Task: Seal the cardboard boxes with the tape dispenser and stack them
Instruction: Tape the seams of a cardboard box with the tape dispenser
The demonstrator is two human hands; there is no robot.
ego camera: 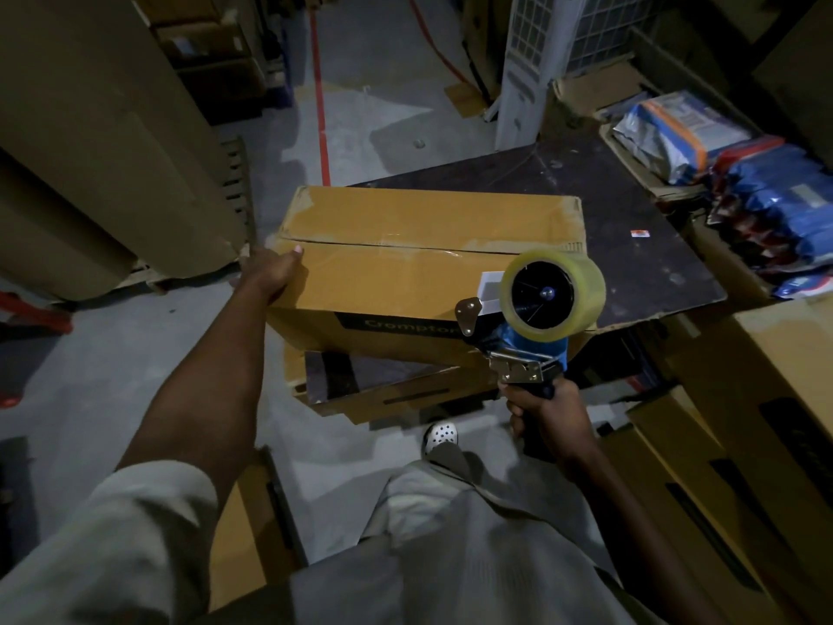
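Dim storeroom: grey concrete floor (360, 83) with a red line (321, 106), tall cardboard sheets (90, 151) well out beyond the left hand, blue packets (766, 196) heaped past the right hand. Dark board (631, 227) as work surface.

Cardboard box (405, 272) lying partly on the board, flaps shut, printed side toward the body, near edge hanging over a lower box (374, 390).

Left hand (275, 275) clamped on the box's left end. Thumb on top, right at the centre seam; rest of the hand down the end face, fingers out of sight.

Right hand (547, 417) wrapped tight round the handle of the tape dispenser (536, 318). Dispenser held at the box's near right corner, roll of clear tape (554, 293) raised and facing the camera. Touching the cardboard or just clear of it: cannot tell.

Progress, as judged:
- Glossy strip along the seam from mid-box toward the dispenser side, so top seam probably taped, at least in part.
- Stretch next to the thumb too dull to call.
- Pale tape scars at the far corners.
- Sealing of this box close to done or just done.
- Stacking not yet done.
- More boxes (766, 399) close outside the right wrist, sealed or not unclear.
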